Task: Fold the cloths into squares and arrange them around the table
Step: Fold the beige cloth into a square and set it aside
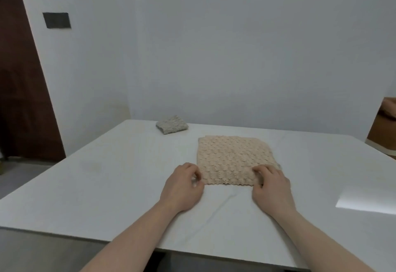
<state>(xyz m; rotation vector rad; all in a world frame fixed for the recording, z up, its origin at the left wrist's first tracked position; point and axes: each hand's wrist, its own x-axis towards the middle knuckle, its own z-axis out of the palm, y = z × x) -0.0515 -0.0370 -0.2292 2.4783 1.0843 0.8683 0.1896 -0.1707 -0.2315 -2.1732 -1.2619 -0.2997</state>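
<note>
Both hands (182, 186) (271, 186) pinch pink cloth's (235, 160) near corners; grey cloth (172, 124) behind.

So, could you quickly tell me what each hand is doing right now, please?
Left hand: pinches the beige cloth at its near left corner.
Right hand: grips the cloth's near right corner.

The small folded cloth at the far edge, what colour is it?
Grey folded cloth, head view.

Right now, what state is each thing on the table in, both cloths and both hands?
Beige cloth: spread flat on the table, not yet folded small.
Gray cloth: folded into a small bundle near the far edge, untouched.
Left hand: fingers curled at the beige cloth's near left corner; grip unclear.
Right hand: fingers curled onto the near right corner, pinching it.
</note>
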